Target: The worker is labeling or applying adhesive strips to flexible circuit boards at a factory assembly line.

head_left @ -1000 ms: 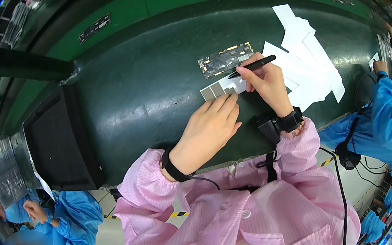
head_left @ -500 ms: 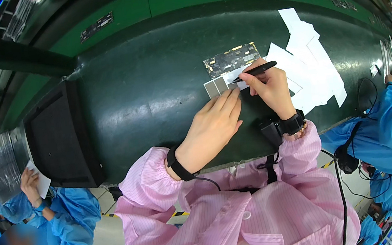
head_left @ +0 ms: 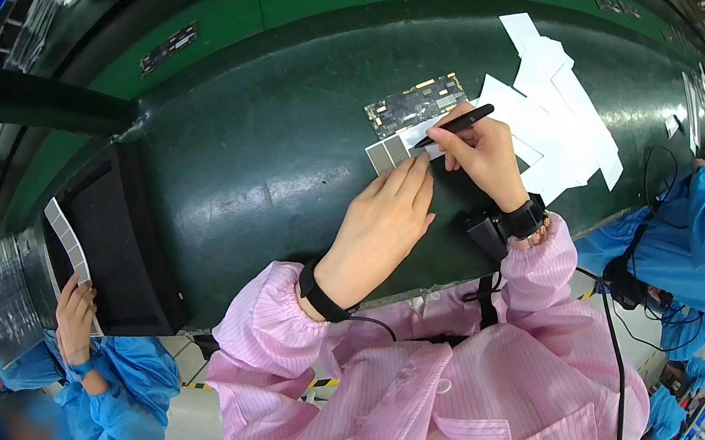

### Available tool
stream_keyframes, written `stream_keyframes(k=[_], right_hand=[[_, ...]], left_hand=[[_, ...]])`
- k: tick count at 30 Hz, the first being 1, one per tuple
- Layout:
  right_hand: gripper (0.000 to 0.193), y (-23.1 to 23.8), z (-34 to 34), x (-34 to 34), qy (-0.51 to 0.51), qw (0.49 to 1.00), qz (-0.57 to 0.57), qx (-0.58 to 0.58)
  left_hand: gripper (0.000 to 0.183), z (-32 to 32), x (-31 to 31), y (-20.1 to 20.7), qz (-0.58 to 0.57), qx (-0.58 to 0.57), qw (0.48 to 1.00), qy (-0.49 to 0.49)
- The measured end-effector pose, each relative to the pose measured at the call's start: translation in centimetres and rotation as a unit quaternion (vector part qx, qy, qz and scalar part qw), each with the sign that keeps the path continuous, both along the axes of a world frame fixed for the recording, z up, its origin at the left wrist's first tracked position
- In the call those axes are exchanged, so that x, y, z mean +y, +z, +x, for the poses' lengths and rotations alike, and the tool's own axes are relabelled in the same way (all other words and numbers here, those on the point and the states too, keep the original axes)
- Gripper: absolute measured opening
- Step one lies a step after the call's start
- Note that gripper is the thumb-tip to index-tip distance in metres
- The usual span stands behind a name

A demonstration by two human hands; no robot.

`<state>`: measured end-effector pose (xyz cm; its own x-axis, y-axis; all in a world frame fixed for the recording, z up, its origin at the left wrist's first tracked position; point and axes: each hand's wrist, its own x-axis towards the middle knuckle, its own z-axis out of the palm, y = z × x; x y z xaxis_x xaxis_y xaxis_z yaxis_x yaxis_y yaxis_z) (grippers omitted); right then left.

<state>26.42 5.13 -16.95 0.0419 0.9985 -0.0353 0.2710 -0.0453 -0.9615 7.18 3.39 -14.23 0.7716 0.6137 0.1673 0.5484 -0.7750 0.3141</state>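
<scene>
A strip of grey rectangular stickers on white backing (head_left: 388, 155) lies on the dark green bench just below a black circuit board (head_left: 413, 106). My left hand (head_left: 389, 226) rests flat with its fingers stretched out, the fingertips touching the strip's lower edge. In my right hand (head_left: 479, 150) is a slim black pen-shaped tool (head_left: 471, 118), pinched between thumb and fingers. Its thin tip points down-left onto the strip's white part, close to my left fingertips. Whether the tip has hold of a sticker is too small to tell.
White paper sheets (head_left: 548, 118) lie in an overlapping pile on the right. A black tray (head_left: 111, 243) stands at the left, where a co-worker's hand (head_left: 75, 314) holds another sticker strip (head_left: 67, 238). More circuit boards (head_left: 168, 50) lie on the green ledge behind. A cable (head_left: 618, 363) hangs at my right.
My right hand has shifted slightly, and the grey patch by the tool's tip now shows white. The co-worker's hand at left has brought a sticker strip up over the tray's edge.
</scene>
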Motion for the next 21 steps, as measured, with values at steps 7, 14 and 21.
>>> stream_keyframes(k=[7, 14, 21], right_hand=[[0.013, 0.15, -0.24, -0.08, 0.000, 1.000, 0.010, -0.013], [0.013, -0.05, -0.42, -0.16, -0.018, 1.000, 0.014, 0.020], [0.013, 0.02, -0.11, 0.62, -0.049, 0.994, 0.030, 0.094]], left_hand=[[0.048, 0.07, -0.15, -0.07, -0.015, 0.003, 1.000, 0.006], [0.047, -0.07, 0.11, -0.30, -0.008, -0.009, 1.000, -0.001], [0.042, -0.22, 0.47, -0.17, -0.033, -0.047, 0.998, -0.008]])
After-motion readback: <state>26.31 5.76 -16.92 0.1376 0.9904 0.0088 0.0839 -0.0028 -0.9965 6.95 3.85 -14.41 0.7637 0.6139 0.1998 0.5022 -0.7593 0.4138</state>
